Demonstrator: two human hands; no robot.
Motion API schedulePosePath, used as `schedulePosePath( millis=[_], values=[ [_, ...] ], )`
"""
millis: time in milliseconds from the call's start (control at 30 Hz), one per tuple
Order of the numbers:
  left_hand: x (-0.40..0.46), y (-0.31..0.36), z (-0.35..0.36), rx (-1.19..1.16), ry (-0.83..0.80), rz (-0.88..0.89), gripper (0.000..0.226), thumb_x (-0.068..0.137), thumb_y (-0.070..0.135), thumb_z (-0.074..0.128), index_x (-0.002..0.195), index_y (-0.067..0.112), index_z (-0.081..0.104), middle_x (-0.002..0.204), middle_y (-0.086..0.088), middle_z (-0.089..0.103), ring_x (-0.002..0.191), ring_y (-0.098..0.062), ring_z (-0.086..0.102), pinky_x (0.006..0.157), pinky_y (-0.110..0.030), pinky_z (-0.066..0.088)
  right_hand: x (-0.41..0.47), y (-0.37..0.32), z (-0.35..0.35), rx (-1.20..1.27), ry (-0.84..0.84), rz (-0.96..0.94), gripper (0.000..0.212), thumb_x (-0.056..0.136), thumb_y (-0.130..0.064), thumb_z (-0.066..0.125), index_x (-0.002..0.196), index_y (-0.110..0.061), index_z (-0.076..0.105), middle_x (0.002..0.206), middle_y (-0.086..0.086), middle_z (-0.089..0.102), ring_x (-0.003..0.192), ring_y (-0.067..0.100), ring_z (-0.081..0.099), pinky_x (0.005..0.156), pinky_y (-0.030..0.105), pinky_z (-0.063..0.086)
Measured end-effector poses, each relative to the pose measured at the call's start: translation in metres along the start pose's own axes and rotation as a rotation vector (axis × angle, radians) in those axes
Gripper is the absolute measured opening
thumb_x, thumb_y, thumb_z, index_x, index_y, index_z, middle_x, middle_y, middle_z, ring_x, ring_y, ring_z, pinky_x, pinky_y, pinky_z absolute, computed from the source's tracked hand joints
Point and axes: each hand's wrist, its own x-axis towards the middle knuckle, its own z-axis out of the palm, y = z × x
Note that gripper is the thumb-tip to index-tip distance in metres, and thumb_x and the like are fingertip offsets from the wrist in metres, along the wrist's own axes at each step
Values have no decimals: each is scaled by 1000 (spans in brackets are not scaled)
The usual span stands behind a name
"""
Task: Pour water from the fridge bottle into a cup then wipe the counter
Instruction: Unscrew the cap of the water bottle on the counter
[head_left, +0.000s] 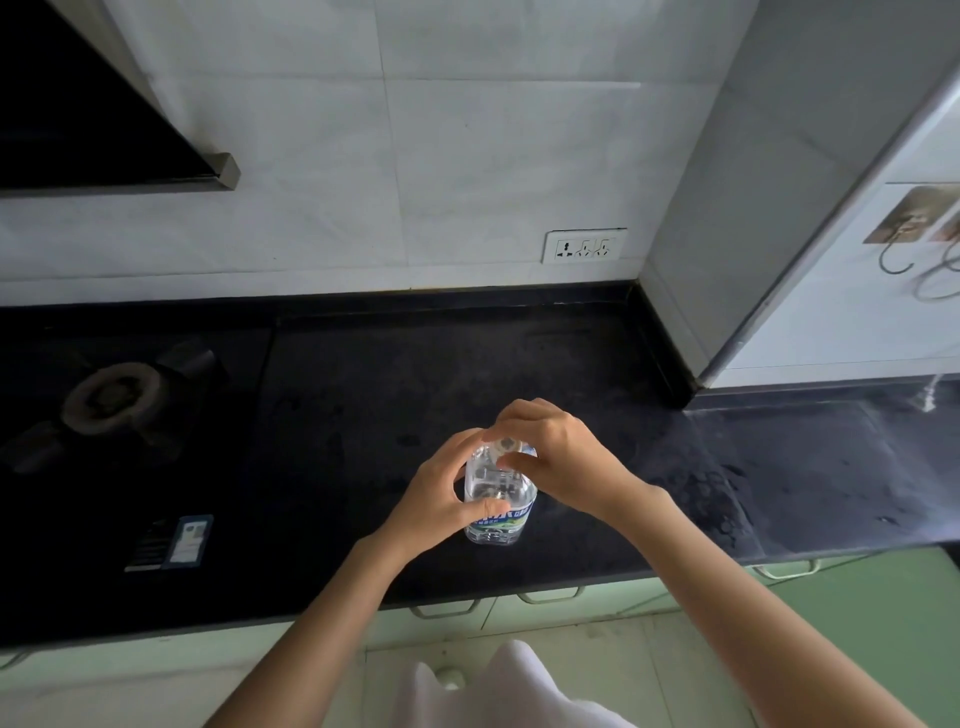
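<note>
Clear plastic bottle (500, 499) stands upright on black table (415, 395), well right of the burner (111, 397). Left hand (441, 493) grips its body, fingers curled round it at the label. Right hand (556, 457) sits on top, fingers pinching the cap (506, 445). Socket (584, 247) on the wall behind.

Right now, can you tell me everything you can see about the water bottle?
The water bottle is clear plastic, seemingly with water inside, and has a blue, white and green label around it. It stands upright on the black counter, near the front edge. The left hand grips its body, and the right hand pinches the cap at the top. No cup is in view.
</note>
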Motion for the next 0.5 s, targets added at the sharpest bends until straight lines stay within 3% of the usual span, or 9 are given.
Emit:
schedulePosePath(
  millis=[67, 200, 333, 500],
  values=[
    [0, 0, 0, -3, 5, -3, 67, 75, 35, 77, 131, 46, 41, 132, 27, 44, 125, 1, 46, 100, -34, 49, 1, -2, -2, 15, -16, 13, 29, 80, -8, 73, 108, -14, 70, 103, 1, 64, 93, 19, 60, 76, 34, 54],
    [-1, -3, 0, -14, 3, -1, 70, 76, 33, 77, 135, 40, 41, 136, 20, 44, 127, -4, 46, 100, -38, 49, 3, -9, 4, -32, 105, 260, 41, 73, -39, 79, 99, -11, 67, 96, 2, 61, 81, 18, 60, 70, 34, 54],
    [-1, -2, 0, 4, 11, -6, 70, 76, 34, 77, 133, 46, 38, 137, 22, 43, 128, -2, 44, 102, -37, 48, 2, -9, 9, -56, 126, 189, 30, 74, -28, 80, 92, -7, 68, 86, 5, 61, 72, 22, 59, 63, 41, 54],
    [0, -3, 1, 3, -1, -10, 70, 76, 35, 78, 136, 37, 41, 136, 21, 44, 126, -1, 45, 101, -35, 48, 2, -3, -2, -38, -31, 40, 28, 80, -10, 73, 107, -15, 69, 97, 0, 60, 88, 18, 58, 71, 38, 54]
  ],
)
